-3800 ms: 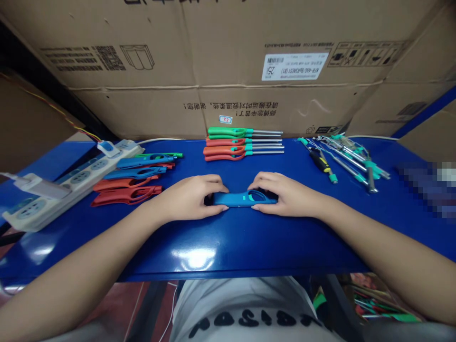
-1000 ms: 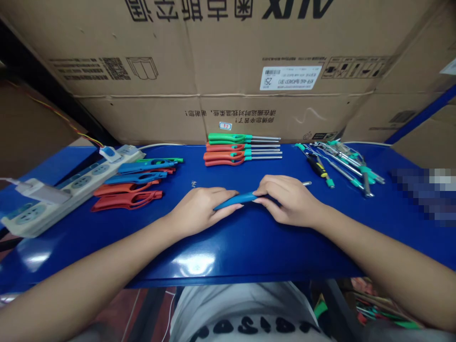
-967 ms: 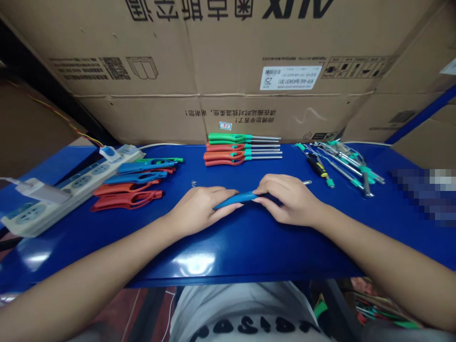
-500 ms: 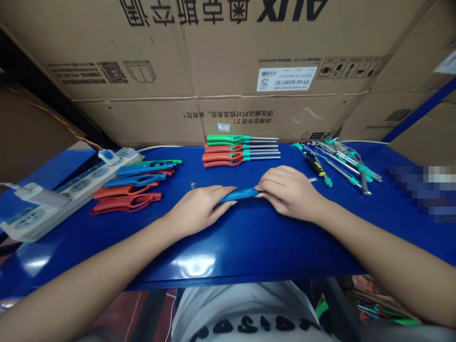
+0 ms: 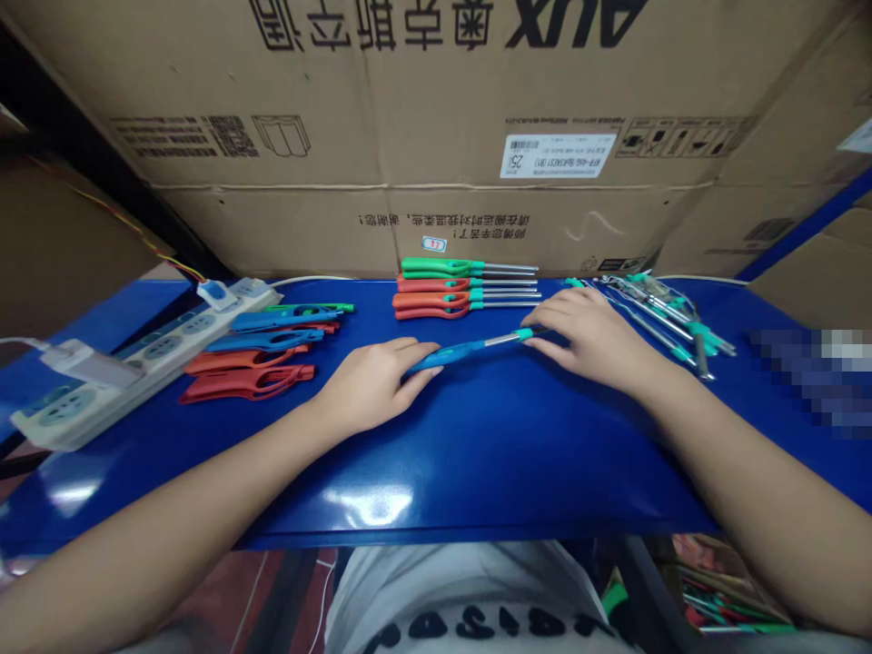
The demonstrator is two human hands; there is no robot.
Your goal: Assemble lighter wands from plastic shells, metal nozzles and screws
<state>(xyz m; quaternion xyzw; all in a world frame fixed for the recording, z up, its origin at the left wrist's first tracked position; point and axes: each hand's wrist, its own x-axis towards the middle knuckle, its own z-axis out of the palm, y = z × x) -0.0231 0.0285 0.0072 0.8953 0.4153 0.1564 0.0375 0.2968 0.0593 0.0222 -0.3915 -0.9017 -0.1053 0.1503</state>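
Observation:
My left hand (image 5: 371, 386) is closed round a blue lighter handle (image 5: 453, 354) of the long-nosed kind, held above the table. From its right end runs a thin metal rod with a teal collar (image 5: 523, 334). My right hand (image 5: 586, 331) has its thumb and fingers closed at the rod's end, just past the collar. Something dark shows between those fingers, too small to make out. Beyond lies a row of long-nosed lighters (image 5: 436, 304), green, red and orange, with metal tubes. Behind my right hand are loose metal tubes (image 5: 660, 318) with teal collars and wires.
Several blue, orange and red lighter handles (image 5: 249, 381) lie at the left beside a white power strip (image 5: 160, 350) with plugs in it. A large cardboard box (image 5: 436, 154) stands upright along the back of the blue table (image 5: 477, 472). A blurred patch covers the right side.
The metal rod and teal collar now show between my hands. My right hand has shifted right and up, my left slightly left. The black-and-yellow screwdriver seen behind my right hand is out of sight.

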